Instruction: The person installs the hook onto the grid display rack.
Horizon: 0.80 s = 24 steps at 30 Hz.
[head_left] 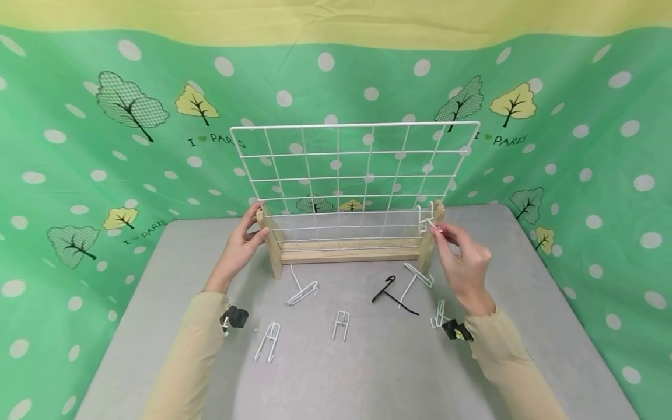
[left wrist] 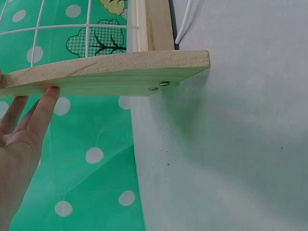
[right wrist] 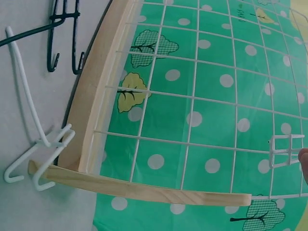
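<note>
A green polka-dot cloth (head_left: 336,84) stands behind and beside the grey table (head_left: 388,373). On the table is a white wire grid (head_left: 338,153), upright in a wooden stand (head_left: 352,255).

The left hand (head_left: 236,251) grips the stand's left end, its fingers against the outer face of the board. The right hand (head_left: 464,259) is clamped on 1 held hook (right wrist: 290,150), thumb and fingers together on it.

That held hook is right at the fingertips, against the grid near its right edge, just above the stand's right end. Whether it sits fully on the wires, I cannot tell.

The work looks to be at an early point: this is the only hook at the grid, and 6 more lie loose on the table in front. Of these, 5 are white hooks (right wrist: 47,143), spread from left to right, and 1 is a black hook (head_left: 386,291). The black hook and 2 of the white ones lie nearest the right hand; the other 3 are well apart from it.
</note>
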Tool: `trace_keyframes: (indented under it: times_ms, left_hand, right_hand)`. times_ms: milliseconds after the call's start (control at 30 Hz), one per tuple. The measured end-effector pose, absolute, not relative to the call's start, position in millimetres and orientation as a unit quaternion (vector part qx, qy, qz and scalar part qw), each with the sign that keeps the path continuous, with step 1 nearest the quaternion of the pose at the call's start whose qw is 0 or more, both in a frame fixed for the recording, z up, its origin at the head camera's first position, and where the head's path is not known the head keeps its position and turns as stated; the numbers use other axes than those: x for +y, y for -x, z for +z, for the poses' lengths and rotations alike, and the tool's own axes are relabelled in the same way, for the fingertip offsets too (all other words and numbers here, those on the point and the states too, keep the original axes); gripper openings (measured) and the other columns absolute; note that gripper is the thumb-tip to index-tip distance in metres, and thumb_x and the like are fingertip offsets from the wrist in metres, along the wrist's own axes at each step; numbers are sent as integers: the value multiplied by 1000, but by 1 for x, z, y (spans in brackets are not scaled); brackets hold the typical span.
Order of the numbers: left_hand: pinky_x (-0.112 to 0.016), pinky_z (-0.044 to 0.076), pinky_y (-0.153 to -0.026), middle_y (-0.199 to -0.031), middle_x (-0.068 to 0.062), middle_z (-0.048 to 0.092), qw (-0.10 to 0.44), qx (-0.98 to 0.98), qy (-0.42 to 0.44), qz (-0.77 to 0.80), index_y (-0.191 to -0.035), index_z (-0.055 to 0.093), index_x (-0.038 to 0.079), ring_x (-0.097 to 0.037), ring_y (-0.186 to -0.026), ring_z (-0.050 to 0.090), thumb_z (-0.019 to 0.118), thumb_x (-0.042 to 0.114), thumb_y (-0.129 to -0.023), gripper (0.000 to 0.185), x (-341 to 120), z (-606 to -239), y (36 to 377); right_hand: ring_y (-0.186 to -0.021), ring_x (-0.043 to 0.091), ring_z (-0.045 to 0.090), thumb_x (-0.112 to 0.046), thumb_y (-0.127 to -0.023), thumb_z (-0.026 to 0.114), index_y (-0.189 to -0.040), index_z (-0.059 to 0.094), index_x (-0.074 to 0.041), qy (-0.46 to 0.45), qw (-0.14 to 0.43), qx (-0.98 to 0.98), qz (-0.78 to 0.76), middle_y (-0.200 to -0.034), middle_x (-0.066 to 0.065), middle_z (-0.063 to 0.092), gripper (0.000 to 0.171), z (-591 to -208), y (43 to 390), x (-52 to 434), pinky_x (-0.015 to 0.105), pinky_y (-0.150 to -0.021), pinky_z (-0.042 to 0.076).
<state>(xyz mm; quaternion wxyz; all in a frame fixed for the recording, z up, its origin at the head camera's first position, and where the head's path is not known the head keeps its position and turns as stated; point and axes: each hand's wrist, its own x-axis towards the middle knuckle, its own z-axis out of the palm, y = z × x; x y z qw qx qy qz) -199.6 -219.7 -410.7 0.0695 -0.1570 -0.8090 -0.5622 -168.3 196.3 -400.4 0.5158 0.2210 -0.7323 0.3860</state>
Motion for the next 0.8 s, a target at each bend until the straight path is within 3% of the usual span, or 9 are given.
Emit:
trace_keyframes:
  times_ms: [300,800]
  left_hand:
    - [-13,49,-81,-145,-33,32,58,-810,142,-567,-150,25,1,-53,-115,48,52,-4,-97,59,-219,-411,198]
    - [-13,50,-82,-145,-34,32,60,-802,152,-575,-150,25,1,-54,-115,47,52,-6,-97,59,-220,-414,201]
  right_hand:
    - [-62,35,67,17,-68,78,-81,67,9,-214,529,-726,384,-77,18,70,19,-386,173,196,12,-74,52]
    - [-61,35,67,14,-71,78,-84,68,8,-205,545,-718,382,-80,17,71,17,-367,180,194,10,-74,51]
